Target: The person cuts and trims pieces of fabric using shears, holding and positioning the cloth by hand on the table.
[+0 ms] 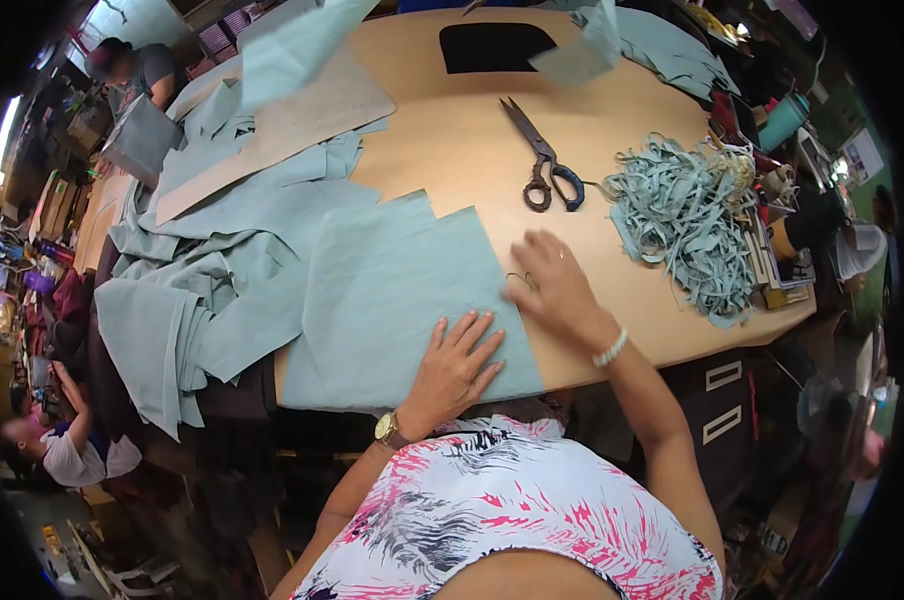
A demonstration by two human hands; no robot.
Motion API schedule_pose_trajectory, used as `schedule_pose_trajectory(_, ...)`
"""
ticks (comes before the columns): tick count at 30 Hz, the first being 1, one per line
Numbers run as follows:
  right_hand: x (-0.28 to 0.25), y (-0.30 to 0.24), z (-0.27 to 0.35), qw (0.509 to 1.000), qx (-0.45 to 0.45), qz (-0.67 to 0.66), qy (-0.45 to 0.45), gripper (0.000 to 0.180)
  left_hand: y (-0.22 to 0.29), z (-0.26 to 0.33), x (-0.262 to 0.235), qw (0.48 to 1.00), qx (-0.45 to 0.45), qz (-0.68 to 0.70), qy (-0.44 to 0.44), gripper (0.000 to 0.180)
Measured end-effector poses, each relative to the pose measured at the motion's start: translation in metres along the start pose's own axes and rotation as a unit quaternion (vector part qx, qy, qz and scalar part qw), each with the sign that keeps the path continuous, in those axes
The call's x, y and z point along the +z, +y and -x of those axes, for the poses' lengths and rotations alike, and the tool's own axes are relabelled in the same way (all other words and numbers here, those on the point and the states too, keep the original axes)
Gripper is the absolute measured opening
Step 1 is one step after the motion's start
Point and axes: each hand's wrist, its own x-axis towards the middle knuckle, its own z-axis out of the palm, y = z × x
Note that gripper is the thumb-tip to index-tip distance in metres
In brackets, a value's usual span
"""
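My left hand [456, 365] lies flat on a pale blue-green cloth piece [402, 290], fingers spread, near the table's front edge. The cloth has a stepped far edge and seems to lie in layers. Beside its right edge, my right hand [552, 285] is blurred by motion, with fingers partly bent. A thin dark curved thing shows near its thumb; I cannot make out what it is or whether it is held. Beyond that hand, large scissors [540, 160] with dark handles rest on the wooden table [427, 130], blades pointing away and slightly parted.
Loose blue-green cloth [212, 270] is heaped at left, partly under a grey-beige flat pattern board [302, 140]. A tangle of cloth strips [682, 220] lies at right, beside a tool holder [787, 290]. A black flat piece [494, 48] sits at the far side. Other people work at left.
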Motion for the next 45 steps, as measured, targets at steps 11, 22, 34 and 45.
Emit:
schedule_pose_trajectory(11,-0.084,0.113,0.049,0.984,0.172,0.016,0.038,0.012,-0.031,-0.001,-0.030,0.996,-0.088,0.011,0.025,0.077)
schedule_pose_trajectory(22,-0.122,0.123,-0.051,0.946,0.223,0.095,0.217,0.009,-0.032,-0.012,-0.064,0.989,-0.045,0.137,-0.030,0.033)
schedule_pose_trajectory(34,0.003,0.028,-0.021,0.941,0.276,-0.165,0.109,0.014,-0.056,-0.145,-0.216,0.865,0.143,0.371,0.306,0.040)
schedule_pose_trajectory(45,0.018,0.032,-0.015,0.875,0.299,-0.340,0.170,0.009,-0.085,-0.155,-0.252,0.941,0.155,0.131,0.271,0.058)
